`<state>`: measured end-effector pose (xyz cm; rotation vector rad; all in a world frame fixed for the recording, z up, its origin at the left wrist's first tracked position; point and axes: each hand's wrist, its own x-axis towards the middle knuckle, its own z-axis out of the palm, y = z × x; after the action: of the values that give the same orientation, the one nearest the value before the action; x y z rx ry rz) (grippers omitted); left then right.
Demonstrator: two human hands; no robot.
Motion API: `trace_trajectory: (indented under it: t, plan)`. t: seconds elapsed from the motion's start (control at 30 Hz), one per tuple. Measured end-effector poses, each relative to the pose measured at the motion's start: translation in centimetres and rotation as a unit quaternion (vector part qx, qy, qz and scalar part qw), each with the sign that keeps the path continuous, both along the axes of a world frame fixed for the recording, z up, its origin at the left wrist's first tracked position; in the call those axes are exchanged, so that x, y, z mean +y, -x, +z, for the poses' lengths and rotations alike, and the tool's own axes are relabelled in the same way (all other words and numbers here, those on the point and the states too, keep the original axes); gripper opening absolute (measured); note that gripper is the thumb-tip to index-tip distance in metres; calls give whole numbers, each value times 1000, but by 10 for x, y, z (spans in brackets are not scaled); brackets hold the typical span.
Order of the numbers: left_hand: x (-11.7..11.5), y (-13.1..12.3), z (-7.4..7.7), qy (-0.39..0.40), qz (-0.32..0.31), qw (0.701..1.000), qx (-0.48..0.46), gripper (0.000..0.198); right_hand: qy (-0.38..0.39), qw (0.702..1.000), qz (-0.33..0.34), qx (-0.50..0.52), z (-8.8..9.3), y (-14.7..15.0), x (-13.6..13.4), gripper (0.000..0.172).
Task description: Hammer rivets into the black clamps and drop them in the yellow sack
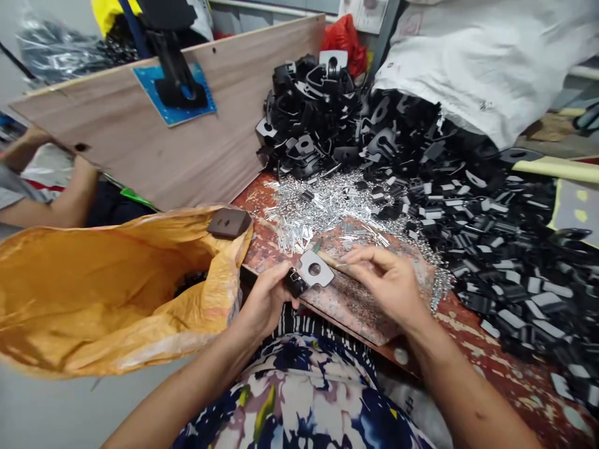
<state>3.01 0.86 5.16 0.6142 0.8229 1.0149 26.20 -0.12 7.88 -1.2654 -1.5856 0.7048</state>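
My left hand [267, 295] is closed around a black plastic clip [296, 284], above the front edge of the work table. The clip's flat grey plate [317, 269], with a round hole through it, faces up and tilts toward the right. Close by on the right, my right hand [381, 277] has thumb and fingers pinched together beside the plate. Something thin shows at these fingertips, but I cannot make out what it is. Just beyond both hands lies a heap of small silver metal pins [322, 202].
Black plastic clip parts [322, 125] are piled at the back, and smaller black pieces [510, 262] spread along the right. An orange woven sack [116, 249] gapes open at left, with a brown block [229, 222] on its rim. Behind a wooden board [224, 112] show another person's arms [70, 193].
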Motion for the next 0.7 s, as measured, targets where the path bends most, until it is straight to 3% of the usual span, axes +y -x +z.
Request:
trace_trajectory:
  t: [0.1,0.2,0.33,0.53,0.7]
  plan:
    - [0,-3,0,-4,3,1000,-6,35,-27,997,61,41,5,41,-9,7]
    - [-1,-3,-1,0,10,1000,-20,30,-45,995,68,52,1,61,-7,9]
    - [-4,0,-5,12,15,998,-52,31,-45,995,70,46,-8,65,-4,9]
    - [-5,0,-7,29,11,996,-78,32,-86,993,62,-43,-11,67,-8,11]
    - [-4,2,-11,57,18,995,-83,34,-55,996,42,57,-2,64,-13,9]
